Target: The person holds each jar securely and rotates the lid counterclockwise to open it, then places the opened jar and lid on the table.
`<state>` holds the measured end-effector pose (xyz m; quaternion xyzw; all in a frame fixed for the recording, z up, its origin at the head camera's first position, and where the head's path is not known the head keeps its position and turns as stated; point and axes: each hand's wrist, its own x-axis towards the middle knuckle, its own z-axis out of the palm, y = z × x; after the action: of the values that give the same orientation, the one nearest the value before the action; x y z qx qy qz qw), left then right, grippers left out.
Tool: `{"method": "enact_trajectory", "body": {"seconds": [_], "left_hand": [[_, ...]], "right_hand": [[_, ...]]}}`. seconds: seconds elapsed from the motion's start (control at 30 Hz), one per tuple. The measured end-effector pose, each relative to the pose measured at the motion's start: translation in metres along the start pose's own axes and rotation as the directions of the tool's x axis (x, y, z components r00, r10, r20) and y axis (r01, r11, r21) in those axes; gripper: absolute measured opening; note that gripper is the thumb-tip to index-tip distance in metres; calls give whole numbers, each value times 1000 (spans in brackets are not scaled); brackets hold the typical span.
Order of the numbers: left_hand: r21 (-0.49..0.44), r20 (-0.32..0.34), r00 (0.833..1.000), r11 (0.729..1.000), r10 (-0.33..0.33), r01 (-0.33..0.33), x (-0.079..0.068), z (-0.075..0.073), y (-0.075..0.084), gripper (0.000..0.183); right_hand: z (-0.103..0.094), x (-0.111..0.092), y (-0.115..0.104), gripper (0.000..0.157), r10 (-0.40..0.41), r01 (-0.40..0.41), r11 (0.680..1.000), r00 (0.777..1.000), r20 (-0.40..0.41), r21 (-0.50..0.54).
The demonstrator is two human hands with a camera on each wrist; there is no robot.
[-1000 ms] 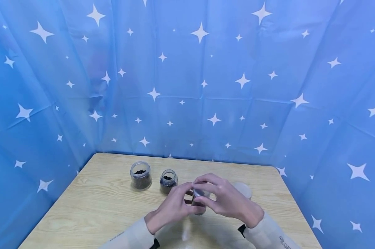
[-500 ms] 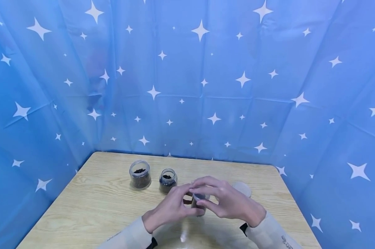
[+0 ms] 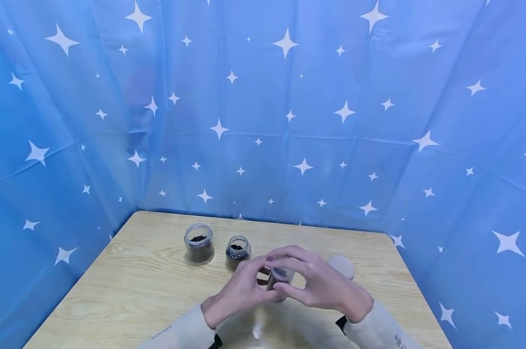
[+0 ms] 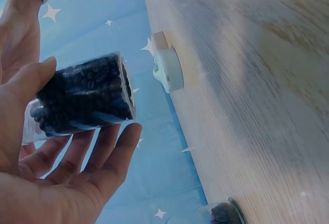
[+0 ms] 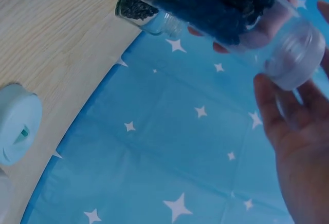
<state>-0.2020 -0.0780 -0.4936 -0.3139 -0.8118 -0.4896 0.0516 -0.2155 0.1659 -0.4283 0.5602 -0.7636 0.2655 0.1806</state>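
Observation:
Between both hands, above the table, is a clear jar [image 4: 85, 98] of dark beans, perhaps coffee beans. My left hand [image 3: 236, 291] grips its side, the thumb on one side and the fingers spread along the other. My right hand [image 3: 321, 282] is at the jar's top, its thumb and fingers around a translucent lid [image 5: 300, 59]. The lid sits on the jar's mouth, and the jar is tilted in the right wrist view. Whether the lid is fully seated I cannot tell.
Two uncovered glass jars stand behind my left hand: a wider jar [image 3: 199, 246] and a smaller jar [image 3: 238, 253], both holding dark beans. Beyond my right hand a whitish round lid [image 3: 341, 266] lies on the wooden table [image 3: 127, 276]. A blue star-patterned curtain [image 3: 263, 97] surrounds the table.
My right fingers have shifted slightly around the lid, and more of the jar's top shows between them. My left hand keeps its hold; the head view has moved a little.

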Motion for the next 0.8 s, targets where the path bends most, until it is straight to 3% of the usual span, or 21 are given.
{"method": "enact_trajectory", "body": {"seconds": [0.2,0.33,0.53,0.8], "left_hand": [[-24,-31,998,998,-62,61,0,1,1,52],[-41,-53,996,996,-78,76,1,1,2,46],[-23,-92,993,997,-77,76,2,2,4,47],[-25,-98,991,996,-86,83,2,1,7,48]], "right_hand": [[3,3,-11,57,128,-136,981,990,-66,-136],[9,6,-19,59,173,-201,958,974,-146,-207],[15,10,-25,44,169,-229,941,956,-239,-247],[14,11,-26,35,157,-221,942,955,-253,-251]]}}
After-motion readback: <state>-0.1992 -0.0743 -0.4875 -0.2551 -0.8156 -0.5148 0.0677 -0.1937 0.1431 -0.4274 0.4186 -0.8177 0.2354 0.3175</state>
